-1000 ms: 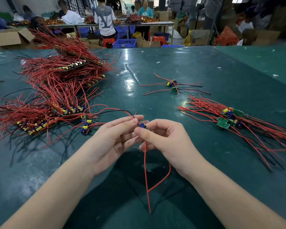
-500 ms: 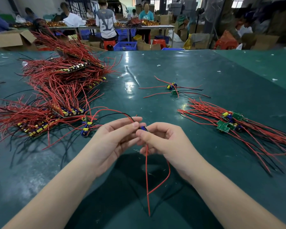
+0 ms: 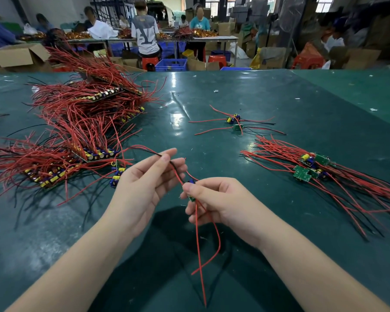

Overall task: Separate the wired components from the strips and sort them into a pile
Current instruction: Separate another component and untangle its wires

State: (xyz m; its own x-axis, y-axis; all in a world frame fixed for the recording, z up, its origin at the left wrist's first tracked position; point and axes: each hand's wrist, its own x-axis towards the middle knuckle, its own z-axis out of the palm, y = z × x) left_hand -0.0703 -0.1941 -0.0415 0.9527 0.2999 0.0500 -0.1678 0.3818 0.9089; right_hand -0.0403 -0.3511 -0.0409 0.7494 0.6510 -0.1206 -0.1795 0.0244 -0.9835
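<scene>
1. The right hand (image 3: 214, 200) pinches a small wired component (image 3: 191, 194) between thumb and fingers, above the green table (image 3: 279, 104), near the front edge.
2. The left hand (image 3: 144, 188) has its fingers loosely extended; red and black leads (image 3: 175, 168) run across the fingertips. Whether the thumb presses them cannot be told.
3. Recommended: keep the grip on the board body, not the leads, and draw the leads free of the left hand without bending them sharply.
4. Place the component on the sorted pile (image 3: 311, 165) at right, leads aligned with the others.
5. Unseparated strips (image 3: 95, 154) lie at left.
6. Hard to make out: the component is mostly covered by the thumb; its separation edge is hidden.
</scene>
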